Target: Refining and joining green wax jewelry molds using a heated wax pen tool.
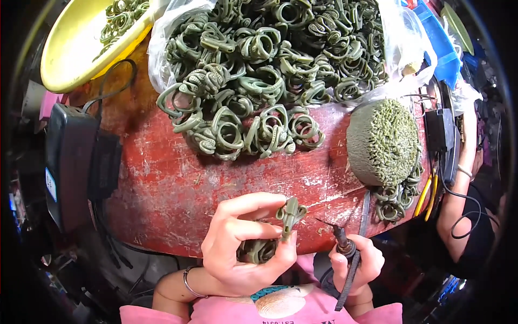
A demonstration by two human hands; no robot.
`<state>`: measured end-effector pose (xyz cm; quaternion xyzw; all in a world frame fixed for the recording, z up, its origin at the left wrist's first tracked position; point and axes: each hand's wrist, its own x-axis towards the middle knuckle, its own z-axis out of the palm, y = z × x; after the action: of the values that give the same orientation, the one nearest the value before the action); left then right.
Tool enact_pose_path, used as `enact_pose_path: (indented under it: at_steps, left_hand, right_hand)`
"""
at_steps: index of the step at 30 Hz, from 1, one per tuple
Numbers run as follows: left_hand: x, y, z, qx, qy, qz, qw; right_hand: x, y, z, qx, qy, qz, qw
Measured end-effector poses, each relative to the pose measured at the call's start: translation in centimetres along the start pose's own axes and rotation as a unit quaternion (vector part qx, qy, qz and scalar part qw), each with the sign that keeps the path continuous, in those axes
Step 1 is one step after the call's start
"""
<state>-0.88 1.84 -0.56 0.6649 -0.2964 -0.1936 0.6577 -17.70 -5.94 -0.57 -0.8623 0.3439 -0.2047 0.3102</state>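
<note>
Near the front edge of the red table, my left hand (pixel 229 245) pinches a small dark green ring-like piece (pixel 291 217) between thumb and fingertips. More green ring pieces (pixel 258 250) rest in its curled palm, partly covered by the fingers. Just to the right, my right hand (pixel 360 264) grips a black pen-like tool (pixel 342 238) with a thin dark pointed tip and a dark cord hanging from it. The tip points up and left toward the pinched piece, a short gap away. Beyond both hands lies a large heap of similar green rings (pixel 264 89).
Clear plastic (pixel 161 56) lies around the heap on the worn red table (pixel 162 200). A round, rough-topped green block (pixel 380 143) stands at right, near yellow-handled pliers (pixel 425 195). A yellow basin (pixel 70 43) and a black box (pixel 70 162) are at left. Another person's arm (pixel 456 221) shows far right.
</note>
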Motion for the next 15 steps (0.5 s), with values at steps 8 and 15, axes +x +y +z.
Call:
enact_pose_path:
  at_steps: [8,15]
  left_hand:
    - [-0.1,0.1,0.1,0.001,0.001,0.002,1.000]
    - [0.1,0.1,-0.1,-0.005,-0.061,0.040,0.997]
  right_hand:
    - [0.1,0.0,0.1,0.007,0.016,-0.011,1.000]
    - [-1.5,-0.6,-0.3,0.096,0.017,0.073,0.993]
